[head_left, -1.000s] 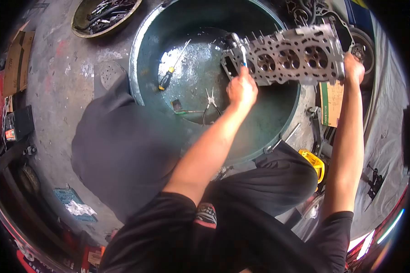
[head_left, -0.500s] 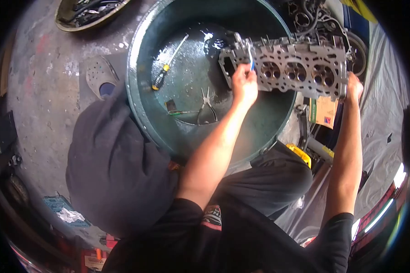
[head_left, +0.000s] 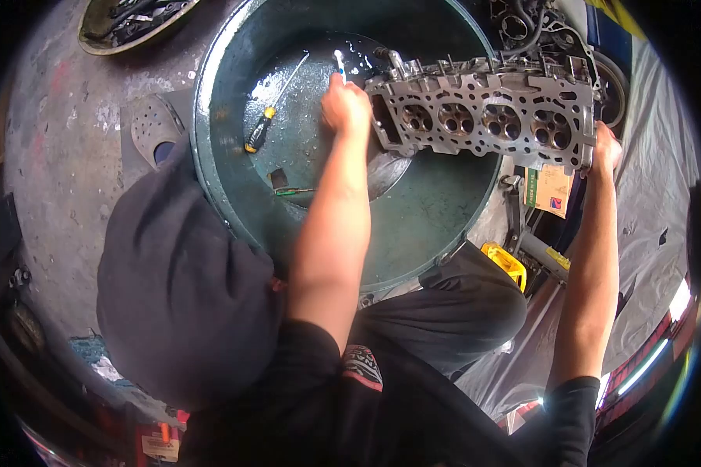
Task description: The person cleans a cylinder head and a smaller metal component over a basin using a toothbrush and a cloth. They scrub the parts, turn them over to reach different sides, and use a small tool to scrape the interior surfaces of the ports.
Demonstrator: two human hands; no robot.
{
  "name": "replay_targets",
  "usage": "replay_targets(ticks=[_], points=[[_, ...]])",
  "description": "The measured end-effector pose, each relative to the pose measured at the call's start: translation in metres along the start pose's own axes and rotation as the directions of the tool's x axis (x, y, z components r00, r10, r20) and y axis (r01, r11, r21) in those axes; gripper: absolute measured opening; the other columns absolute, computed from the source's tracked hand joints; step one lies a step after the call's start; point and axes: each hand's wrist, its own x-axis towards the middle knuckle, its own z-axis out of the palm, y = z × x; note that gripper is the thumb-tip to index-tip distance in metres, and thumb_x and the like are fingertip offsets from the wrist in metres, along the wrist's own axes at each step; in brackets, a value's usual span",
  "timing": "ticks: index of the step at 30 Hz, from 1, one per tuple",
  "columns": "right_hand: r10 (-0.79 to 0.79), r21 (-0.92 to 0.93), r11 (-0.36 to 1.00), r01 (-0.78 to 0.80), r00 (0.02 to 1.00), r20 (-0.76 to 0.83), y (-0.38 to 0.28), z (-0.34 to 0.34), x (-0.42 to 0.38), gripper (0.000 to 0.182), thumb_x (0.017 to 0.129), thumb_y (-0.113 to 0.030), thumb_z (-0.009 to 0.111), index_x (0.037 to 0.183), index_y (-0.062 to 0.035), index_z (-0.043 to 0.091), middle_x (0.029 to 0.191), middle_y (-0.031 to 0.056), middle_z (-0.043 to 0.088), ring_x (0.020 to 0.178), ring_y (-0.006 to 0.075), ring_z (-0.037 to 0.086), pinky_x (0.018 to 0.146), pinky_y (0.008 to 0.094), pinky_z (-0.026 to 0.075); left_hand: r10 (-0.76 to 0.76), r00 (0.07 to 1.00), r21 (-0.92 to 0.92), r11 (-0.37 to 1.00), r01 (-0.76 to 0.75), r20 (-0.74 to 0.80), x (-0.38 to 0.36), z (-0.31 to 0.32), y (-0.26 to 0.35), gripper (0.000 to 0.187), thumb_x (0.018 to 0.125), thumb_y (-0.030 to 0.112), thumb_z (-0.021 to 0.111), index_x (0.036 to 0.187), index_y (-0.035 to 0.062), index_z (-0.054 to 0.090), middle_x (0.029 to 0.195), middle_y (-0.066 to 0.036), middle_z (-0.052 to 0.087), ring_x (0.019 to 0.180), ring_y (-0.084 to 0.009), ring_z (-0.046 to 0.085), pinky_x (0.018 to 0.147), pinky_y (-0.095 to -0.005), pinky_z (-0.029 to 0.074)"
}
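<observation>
A grey metal cylinder head lies across the right rim of a large dark green tub, its face with round combustion chambers turned up towards me. My right hand is closed round its right end. Left of the cylinder head, over the tub, my left hand is closed on a slim white-and-blue toothbrush, its tip pointing away from me. On the wet tub floor lie a yellow-and-black screwdriver and a thin green-handled tool. My left forearm covers part of the floor.
A basin with dark parts stands at the upper left. Further engine parts sit beyond the cylinder head. Below its right end are a cardboard box and a yellow object. Grey plastic sheeting spreads along the right.
My left hand has moved left with the toothbrush, off the cylinder head's face and over the tub. The pliers are now hidden behind my forearm. My right hand keeps its hold.
</observation>
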Motion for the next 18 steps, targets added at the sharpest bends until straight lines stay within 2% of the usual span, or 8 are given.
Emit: replay_targets(ticks=[2,5,7,9,10,13,15,18], points=[[0.002,0.017,1.0,-0.002,1.0,0.009,0.008,0.004,0.016,0.048,0.078,-0.041,0.063,0.114,-0.0106,0.073,0.113,0.0135,0.071,0.104,0.0253,0.066,0.09,0.0356,0.049,-0.043,0.991,0.065,0.997,0.035,0.126,0.023,0.016,-0.009,0.019,0.091,0.021,0.055,0.105,0.0148,0.066,0.098,-0.017,0.07,0.098,-0.0398,0.066,0.084,-0.0503,0.051],[0.032,0.0,0.999,-0.032,0.999,0.024,-0.004,-0.001,-0.002,0.048,0.078,-0.041,0.063,0.114,-0.0099,0.073,0.114,0.0134,0.071,0.105,0.0256,0.066,0.09,0.0359,0.049,0.04,0.929,0.246,0.959,-0.138,0.367,0.036,0.032,-0.024,0.022,0.09,0.022,0.056,0.107,0.0168,0.068,0.106,-0.015,0.07,0.103,-0.0379,0.066,0.089,-0.0456,0.052],[0.026,0.012,1.0,-0.026,1.0,0.016,-0.008,-0.006,-0.011,0.048,0.078,-0.042,0.065,0.113,-0.0106,0.073,0.109,0.011,0.071,0.1,0.024,0.066,0.088,0.035,0.049,-0.031,0.984,-0.007,0.999,0.033,0.177,0.015,0.033,-0.022,0.016,0.089,0.018,0.054,0.097,0.0096,0.065,0.099,-0.019,0.069,0.095,-0.0404,0.066,0.082,-0.0493,0.052],[0.036,0.005,0.999,-0.036,0.999,-0.01,-0.004,-0.001,-0.002,0.044,0.076,-0.041,0.068,0.107,-0.0106,0.075,0.1,0.0063,0.073,0.091,0.02,0.067,0.084,0.0331,0.05,0.009,0.997,-0.314,0.949,0.014,0.072,-0.022,0.041,-0.029,0.013,0.091,0.015,0.054,0.095,0.0036,0.06,0.09,-0.022,0.067,0.082,-0.0397,0.066,0.073,-0.0482,0.051],[0.037,-0.007,0.999,-0.037,0.999,-0.017,0.0,0.001,0.004,0.044,0.076,-0.041,0.068,0.107,-0.0103,0.075,0.101,0.0067,0.073,0.091,0.0204,0.067,0.086,0.0333,0.05,0.08,0.996,-0.327,0.941,-0.084,-0.027,-0.066,0.019,-0.001,0.012,0.093,0.008,0.054,0.103,0.0024,0.057,0.087,-0.015,0.063,0.083,-0.0256,0.063,0.077,-0.0412,0.05],[0.048,-0.001,0.999,-0.048,0.999,-0.003,-0.01,-0.002,-0.009,0.05,0.078,-0.041,0.064,0.116,-0.0095,0.071,0.111,0.0128,0.071,0.104,0.0249,0.066,0.09,0.036,0.049,0.079,0.995,-0.431,0.901,-0.047,0.057,-0.16,-0.006,0.046,0.026,0.092,0.008,0.057,0.117,0.0066,0.054,0.084,-0.016,0.064,0.077,-0.0286,0.065,0.068,-0.0415,0.05],[0.01,0.014,1.0,-0.01,1.0,0.019,-0.005,0.0,-0.001,0.046,0.078,-0.04,0.064,0.11,-0.0087,0.074,0.104,0.012,0.072,0.099,0.0244,0.067,0.088,0.0357,0.05,0.19,0.981,-0.329,0.929,-0.168,0.034,-0.175,0.009,0.043,0.019,0.092,0.007,0.057,0.11,0.0109,0.053,0.058,-0.009,0.057,0.05,-0.0272,0.059,0.048,-0.0424,0.042],[0.022,0.102,0.994,-0.031,0.996,0.084,0.011,0.001,0.015,0.043,0.08,-0.039,0.062,0.106,-0.0078,0.075,0.099,0.0105,0.074,0.092,0.0238,0.069,0.086,0.0354,0.05,0.109,0.994,-0.368,0.925,-0.095,0.018,-0.15,0.022,0.037,0.013,0.091,0.006,0.056,0.103,0.0101,0.053,0.057,-0.011,0.055,0.048,-0.0283,0.058,0.046,-0.045,0.041]])
